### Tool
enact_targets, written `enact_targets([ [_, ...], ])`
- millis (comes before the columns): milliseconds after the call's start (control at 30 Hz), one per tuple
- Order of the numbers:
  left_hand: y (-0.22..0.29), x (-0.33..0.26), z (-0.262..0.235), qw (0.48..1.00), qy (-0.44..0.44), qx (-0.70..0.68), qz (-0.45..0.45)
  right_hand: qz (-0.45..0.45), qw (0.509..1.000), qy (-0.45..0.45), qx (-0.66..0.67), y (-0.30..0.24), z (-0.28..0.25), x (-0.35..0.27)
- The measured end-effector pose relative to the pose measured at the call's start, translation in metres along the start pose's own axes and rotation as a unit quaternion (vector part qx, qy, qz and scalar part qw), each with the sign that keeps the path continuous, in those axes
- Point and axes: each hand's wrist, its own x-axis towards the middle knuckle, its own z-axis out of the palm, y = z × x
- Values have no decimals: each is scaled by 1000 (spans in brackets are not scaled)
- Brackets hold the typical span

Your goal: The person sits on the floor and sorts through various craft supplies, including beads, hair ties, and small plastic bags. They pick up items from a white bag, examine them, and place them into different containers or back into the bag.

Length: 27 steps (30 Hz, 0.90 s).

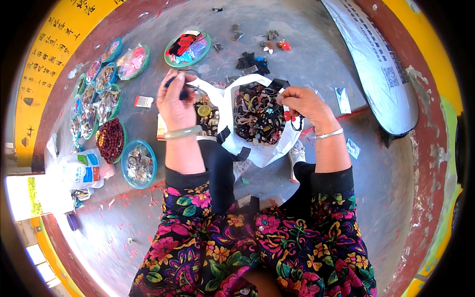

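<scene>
My left hand (177,105) is closed on a small dark bundle (184,93), which looks like black elastic bands. My right hand (308,107) pinches a black elastic hair tie (297,124) with a red flower-shaped charm (290,117) dangling below the fingers. Between my hands stands a white bag (227,116), its mouth wide, filled with a tangle of dark hair ties (258,114). Left of it, partly covered by the white rim, is a second heap of beads and small ornaments (200,120), with a round yellow piece (204,110) on top.
Several bowls of small packets line the left side, among them a blue bowl (155,171) and dark red bead strings (110,140). A green-rimmed tray (208,40) lies ahead. Black bands (249,62) are on the floor beyond the bag. A silvery padded sheet (383,74) leans at right.
</scene>
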Motion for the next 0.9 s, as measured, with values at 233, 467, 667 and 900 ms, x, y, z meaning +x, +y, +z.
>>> enact_targets([
  [233, -10, 34, -90, 917, 16, 361, -170, -36, 991, 4, 127, 13, -13, -2],
  [467, -37, 28, -97, 691, -107, 713, -52, -32, 982, -7, 183, 14, -15, -2],
  [667, -18, -11, 20, 754, -334, 557, -98, -75, 976, -63, 197, 3, -20, -11],
  [900, -120, -23, 26, 719, -481, 501, -15, -112, 964, -92, 221, -6, -15, -19],
])
